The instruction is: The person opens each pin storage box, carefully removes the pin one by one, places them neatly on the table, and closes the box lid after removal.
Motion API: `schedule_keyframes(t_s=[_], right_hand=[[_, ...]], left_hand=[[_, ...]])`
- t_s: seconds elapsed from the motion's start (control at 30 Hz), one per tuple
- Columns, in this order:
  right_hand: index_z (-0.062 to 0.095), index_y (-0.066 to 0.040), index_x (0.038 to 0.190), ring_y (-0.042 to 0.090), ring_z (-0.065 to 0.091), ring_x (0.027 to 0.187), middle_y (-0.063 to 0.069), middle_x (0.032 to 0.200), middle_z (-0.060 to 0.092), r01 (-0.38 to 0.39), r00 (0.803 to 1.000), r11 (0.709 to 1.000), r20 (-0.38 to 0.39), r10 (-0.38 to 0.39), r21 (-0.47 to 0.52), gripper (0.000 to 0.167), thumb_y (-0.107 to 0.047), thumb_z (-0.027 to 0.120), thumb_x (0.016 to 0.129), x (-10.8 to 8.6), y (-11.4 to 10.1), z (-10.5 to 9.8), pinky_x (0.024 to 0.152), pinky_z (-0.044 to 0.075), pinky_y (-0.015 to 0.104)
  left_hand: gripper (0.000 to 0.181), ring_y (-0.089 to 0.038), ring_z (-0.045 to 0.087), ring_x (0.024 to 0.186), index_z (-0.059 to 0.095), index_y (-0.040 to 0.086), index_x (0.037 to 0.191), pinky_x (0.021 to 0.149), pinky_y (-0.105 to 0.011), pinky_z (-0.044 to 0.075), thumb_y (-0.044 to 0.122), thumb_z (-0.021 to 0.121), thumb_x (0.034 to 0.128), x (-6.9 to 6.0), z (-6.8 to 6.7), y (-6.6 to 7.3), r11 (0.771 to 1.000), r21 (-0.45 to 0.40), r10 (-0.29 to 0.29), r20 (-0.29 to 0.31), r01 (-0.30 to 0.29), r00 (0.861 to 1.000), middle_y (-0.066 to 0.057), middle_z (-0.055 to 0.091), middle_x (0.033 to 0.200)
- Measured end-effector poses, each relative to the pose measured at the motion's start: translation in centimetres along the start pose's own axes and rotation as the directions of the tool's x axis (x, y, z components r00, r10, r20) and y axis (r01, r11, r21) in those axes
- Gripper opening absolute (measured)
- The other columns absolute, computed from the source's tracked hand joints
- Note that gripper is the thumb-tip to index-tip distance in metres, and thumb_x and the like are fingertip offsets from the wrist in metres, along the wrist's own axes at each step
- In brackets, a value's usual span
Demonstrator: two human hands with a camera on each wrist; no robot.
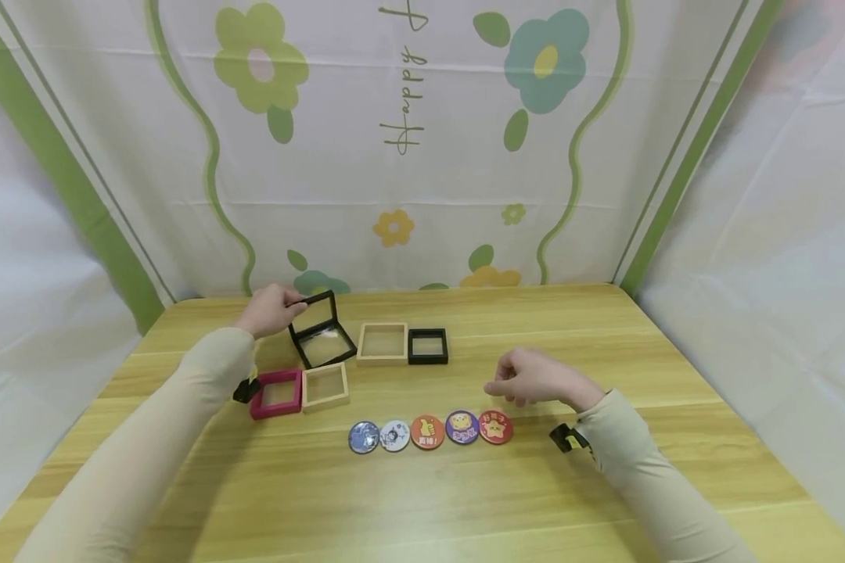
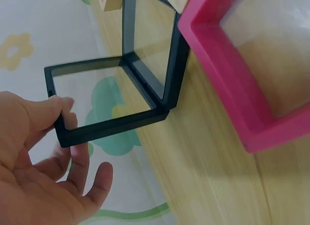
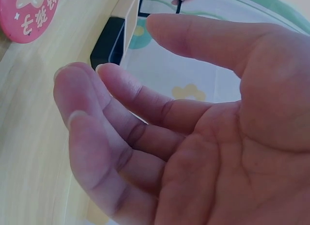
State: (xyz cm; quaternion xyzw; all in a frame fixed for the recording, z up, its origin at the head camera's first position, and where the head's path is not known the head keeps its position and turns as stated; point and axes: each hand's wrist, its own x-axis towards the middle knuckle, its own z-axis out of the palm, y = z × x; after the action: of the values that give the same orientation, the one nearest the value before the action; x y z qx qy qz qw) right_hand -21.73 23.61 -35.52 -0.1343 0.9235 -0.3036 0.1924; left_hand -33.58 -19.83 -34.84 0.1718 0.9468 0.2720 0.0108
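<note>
At the back left, a black hinged display frame (image 1: pixel 327 344) with clear film panes stands opened, its upper half tilted up. My left hand (image 1: pixel 268 310) pinches the edge of that raised half between thumb and fingers; the left wrist view shows the grip on the frame (image 2: pixel 109 128) closely. Over the table at right, my right hand (image 1: pixel 531 378) hovers with fingers loosely curled and nothing in them. Nearest to it lies a red round badge with a star (image 1: pixel 496 427), also partly seen in the right wrist view.
Beside the black frame stand a beige frame (image 1: pixel 382 362) and a small black frame (image 1: pixel 428 360). Nearer are a magenta frame (image 1: pixel 276 410) and another beige frame (image 1: pixel 326 403). A row of round badges includes an orange one (image 1: pixel 427 432) and a purple one (image 1: pixel 462 427). A patterned cloth (image 1: pixel 338 180) hangs behind.
</note>
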Motion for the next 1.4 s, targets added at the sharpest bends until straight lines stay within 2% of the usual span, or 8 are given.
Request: schedule_keyframes(t_s=[0.13, 0.37, 0.53, 0.7, 0.83, 0.97, 1.13, 1.4], right_hand=[[0.061, -0.007, 0.082, 0.025, 0.063, 0.068, 0.010, 0.077, 0.064, -0.003, 1.000, 1.000, 0.001, 0.003, -0.003, 0.026, -0.029, 0.069, 0.094, 0.0, 0.0, 0.0, 0.061, 0.053, 0.039], [0.061, -0.007, 0.082, 0.025, 0.063, 0.068, 0.010, 0.077, 0.063, 0.002, 1.000, 1.000, -0.002, -0.002, 0.002, 0.026, -0.028, 0.069, 0.094, 0.0, 0.1, 0.0, 0.061, 0.053, 0.039], [0.061, -0.007, 0.082, 0.026, 0.063, 0.068, 0.010, 0.077, 0.063, -0.007, 1.000, 1.000, 0.000, 0.007, -0.002, 0.026, -0.029, 0.069, 0.094, 0.0, 0.0, 0.0, 0.062, 0.053, 0.038], [0.061, -0.007, 0.082, 0.025, 0.064, 0.068, 0.010, 0.078, 0.064, -0.011, 1.000, 1.000, 0.001, 0.011, -0.005, 0.026, -0.029, 0.069, 0.094, 0.0, 0.1, 0.1, 0.062, 0.053, 0.038], [0.061, -0.007, 0.082, 0.025, 0.064, 0.069, 0.011, 0.079, 0.064, -0.008, 1.000, 1.000, 0.004, 0.008, -0.001, 0.026, -0.029, 0.069, 0.094, 0.0, 0.0, 0.1, 0.063, 0.053, 0.039], [0.060, -0.007, 0.082, 0.025, 0.063, 0.069, 0.010, 0.079, 0.063, -0.010, 1.000, 1.000, 0.005, 0.010, 0.008, 0.026, -0.028, 0.069, 0.094, -0.1, 0.0, 0.1, 0.063, 0.053, 0.040], [0.061, -0.006, 0.083, 0.025, 0.063, 0.069, 0.010, 0.079, 0.063, -0.016, 1.000, 1.000, 0.009, 0.016, 0.015, 0.025, -0.027, 0.068, 0.094, -0.2, -0.1, 0.1, 0.063, 0.053, 0.039], [0.061, -0.006, 0.082, 0.025, 0.063, 0.069, 0.010, 0.078, 0.063, -0.007, 1.000, 1.000, 0.016, 0.007, 0.012, 0.025, -0.027, 0.068, 0.094, -0.3, -0.2, 0.0, 0.062, 0.052, 0.038]], left_hand=[[0.032, -0.047, 0.053, 0.116, 0.063, -0.009, 0.122, 0.090, -0.056, 0.047, 0.014, 0.055, 0.1018, -0.4, 0.0, 0.0, 1.000, -0.005, 0.019, 0.017, -0.019, 1.000, -0.030, 0.056, 0.128], [0.030, -0.047, 0.052, 0.118, 0.066, -0.007, 0.120, 0.092, -0.058, 0.046, 0.014, 0.059, 0.1000, -1.0, 0.2, 0.3, 0.999, -0.010, 0.049, 0.022, -0.049, 0.999, -0.028, 0.059, 0.125], [0.027, -0.040, 0.060, 0.107, 0.069, -0.004, 0.117, 0.084, -0.053, 0.049, 0.013, 0.063, 0.0976, -1.2, 0.5, 0.3, 0.998, -0.001, 0.065, 0.023, -0.065, 0.998, -0.023, 0.065, 0.118], [0.026, -0.025, 0.061, 0.081, 0.071, -0.003, 0.116, 0.070, -0.041, 0.047, 0.013, 0.066, 0.0957, -1.2, 0.9, 0.1, 0.996, 0.024, 0.084, 0.053, -0.085, 0.995, -0.022, 0.066, 0.115], [0.025, -0.026, 0.065, 0.083, 0.072, 0.000, 0.115, 0.073, -0.043, 0.051, 0.013, 0.068, 0.0945, -1.1, 1.3, -0.3, 0.990, 0.054, 0.128, 0.076, -0.132, 0.989, -0.020, 0.067, 0.115], [0.021, -0.032, 0.067, 0.096, 0.074, -0.001, 0.110, 0.080, -0.048, 0.054, 0.009, 0.071, 0.0915, -1.2, 1.7, -0.4, 0.980, 0.070, 0.180, 0.097, -0.188, 0.979, -0.018, 0.070, 0.109], [0.017, -0.019, 0.066, 0.080, 0.076, 0.001, 0.104, 0.067, -0.037, 0.054, 0.006, 0.074, 0.0879, -1.1, 2.2, -0.4, 0.975, 0.082, 0.189, 0.163, -0.204, 0.968, -0.013, 0.072, 0.102], [0.014, -0.012, 0.059, 0.071, 0.079, 0.006, 0.096, 0.068, -0.035, 0.053, 0.004, 0.079, 0.0824, -0.8, 3.3, -0.5, 0.952, 0.176, 0.214, 0.211, -0.252, 0.954, 0.001, 0.071, 0.083]])
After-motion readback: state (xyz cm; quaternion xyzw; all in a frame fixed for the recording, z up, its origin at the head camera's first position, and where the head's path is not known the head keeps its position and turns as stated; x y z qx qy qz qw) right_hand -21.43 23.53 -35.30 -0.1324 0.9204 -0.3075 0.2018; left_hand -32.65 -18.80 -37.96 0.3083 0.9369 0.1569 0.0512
